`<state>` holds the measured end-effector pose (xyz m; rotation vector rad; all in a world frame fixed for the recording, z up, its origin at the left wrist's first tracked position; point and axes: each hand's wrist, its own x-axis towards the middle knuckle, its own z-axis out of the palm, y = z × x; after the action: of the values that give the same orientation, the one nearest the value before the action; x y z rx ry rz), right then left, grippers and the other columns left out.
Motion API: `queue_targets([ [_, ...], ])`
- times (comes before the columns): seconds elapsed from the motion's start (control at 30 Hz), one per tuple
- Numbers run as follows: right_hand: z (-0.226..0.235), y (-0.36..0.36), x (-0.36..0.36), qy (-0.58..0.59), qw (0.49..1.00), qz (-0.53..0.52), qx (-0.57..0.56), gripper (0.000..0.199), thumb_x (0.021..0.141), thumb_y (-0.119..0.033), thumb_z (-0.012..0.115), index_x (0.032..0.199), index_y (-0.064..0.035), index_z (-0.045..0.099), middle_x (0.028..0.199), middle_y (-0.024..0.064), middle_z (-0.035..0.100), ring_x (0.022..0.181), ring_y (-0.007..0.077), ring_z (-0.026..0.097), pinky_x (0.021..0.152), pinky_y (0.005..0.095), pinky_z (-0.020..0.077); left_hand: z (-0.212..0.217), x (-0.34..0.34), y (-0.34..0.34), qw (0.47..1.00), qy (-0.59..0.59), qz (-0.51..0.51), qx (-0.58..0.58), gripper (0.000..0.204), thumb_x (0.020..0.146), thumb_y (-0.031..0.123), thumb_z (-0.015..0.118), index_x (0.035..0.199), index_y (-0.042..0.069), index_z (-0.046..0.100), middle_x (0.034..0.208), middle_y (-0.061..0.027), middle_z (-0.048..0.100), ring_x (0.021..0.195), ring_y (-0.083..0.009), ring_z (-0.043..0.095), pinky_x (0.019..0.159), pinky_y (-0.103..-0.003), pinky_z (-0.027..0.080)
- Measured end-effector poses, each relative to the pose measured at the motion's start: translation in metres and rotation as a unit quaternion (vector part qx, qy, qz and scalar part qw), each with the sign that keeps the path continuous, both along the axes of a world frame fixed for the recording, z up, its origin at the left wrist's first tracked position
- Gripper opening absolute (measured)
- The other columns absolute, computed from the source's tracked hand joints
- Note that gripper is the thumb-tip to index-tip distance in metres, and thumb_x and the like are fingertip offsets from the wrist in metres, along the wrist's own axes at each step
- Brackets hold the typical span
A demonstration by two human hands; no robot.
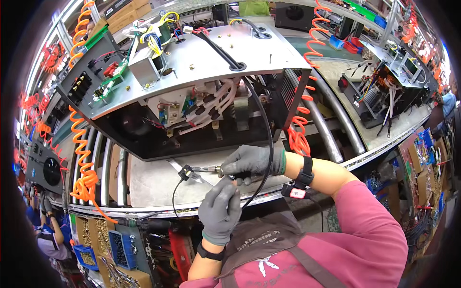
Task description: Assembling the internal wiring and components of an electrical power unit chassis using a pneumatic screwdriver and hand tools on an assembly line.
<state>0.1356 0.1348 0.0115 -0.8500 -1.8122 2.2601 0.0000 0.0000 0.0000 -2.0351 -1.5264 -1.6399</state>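
My right hand (pixel 249 162), in a grey glove, is closed around a slender metal-shafted piece (pixel 205 169) with a brass-coloured collar, pointing left; its exact kind is unclear. My left hand (pixel 221 210), also gloved, is raised with its fingers pinched close under the right fingertips; what they hold is hidden. At the shaft's left end is a small black block (pixel 184 173) with a thin cable hanging from it. A thick black cable (pixel 269 129) curves down from the machine across my right hand. Just beyond both hands stands an open-fronted black machine housing (pixel 201 144) with wiring inside.
The housing's metal top panel (pixel 206 53) carries boards and wires. Bench rollers (pixel 331 127) and coiled orange hoses (pixel 82 158) flank it. Another partly built unit (pixel 391 81) stands at right. Blue parts bins (pixel 122 249) sit low left. A co-worker (pixel 53 240) is at far left.
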Motion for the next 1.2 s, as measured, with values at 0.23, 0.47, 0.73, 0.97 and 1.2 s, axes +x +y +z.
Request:
queue_targets([
  [0.23,0.007,-0.005,-0.006,0.014,1.000,-0.014,0.021,0.037,0.091,-0.031,0.058,0.107,0.0012,0.065,0.076,0.0016,0.063,0.057,0.0048,0.055,0.048,0.0186,0.0456,0.009,0.000,0.004,0.997,0.070,-0.005,-0.022,0.023,0.068,-0.001,0.071,0.088,0.009,0.064,0.085,-0.0076,0.065,0.075,-0.0252,0.063,0.066,-0.033,0.051],
  [0.47,0.000,-0.002,-0.009,0.016,0.998,-0.025,0.058,0.037,0.091,-0.031,0.058,0.109,0.0009,0.065,0.078,0.0024,0.064,0.059,0.0050,0.056,0.048,0.0186,0.0464,0.016,0.002,0.007,0.997,0.069,0.000,-0.042,0.021,0.069,0.000,0.069,0.086,0.010,0.064,0.086,-0.0058,0.066,0.080,-0.0261,0.063,0.070,-0.034,0.050],
  [0.73,0.010,-0.007,-0.006,0.036,0.999,-0.011,0.022,0.040,0.091,-0.037,0.055,0.107,-0.0015,0.066,0.078,0.0024,0.064,0.058,0.0053,0.056,0.048,0.0184,0.0476,0.019,0.002,0.008,0.990,0.077,0.113,-0.038,0.024,0.068,0.008,0.072,0.089,0.011,0.061,0.081,-0.0024,0.061,0.086,-0.0263,0.054,0.084,-0.039,0.040],
  [0.97,-0.003,-0.003,-0.005,0.099,0.994,0.035,0.005,0.045,0.090,-0.040,0.057,0.113,-0.0027,0.064,0.090,0.0028,0.066,0.072,0.0053,0.058,0.057,0.0196,0.0482,0.014,-0.008,0.012,0.994,-0.013,0.060,-0.085,0.030,0.066,0.002,0.072,0.092,0.008,0.059,0.084,-0.0054,0.057,0.095,-0.0262,0.050,0.076,-0.038,0.047],
  [1.2,0.011,-0.009,-0.007,0.136,0.989,0.002,-0.054,0.046,0.092,-0.027,0.058,0.126,0.0031,0.052,0.104,0.0083,0.064,0.084,0.0083,0.061,0.064,0.0206,0.0500,-0.013,-0.004,-0.027,0.988,-0.086,0.031,-0.125,0.028,0.075,0.012,0.071,0.097,0.003,0.057,0.089,-0.0071,0.056,0.079,-0.0203,0.056,0.075,-0.030,0.046],
])
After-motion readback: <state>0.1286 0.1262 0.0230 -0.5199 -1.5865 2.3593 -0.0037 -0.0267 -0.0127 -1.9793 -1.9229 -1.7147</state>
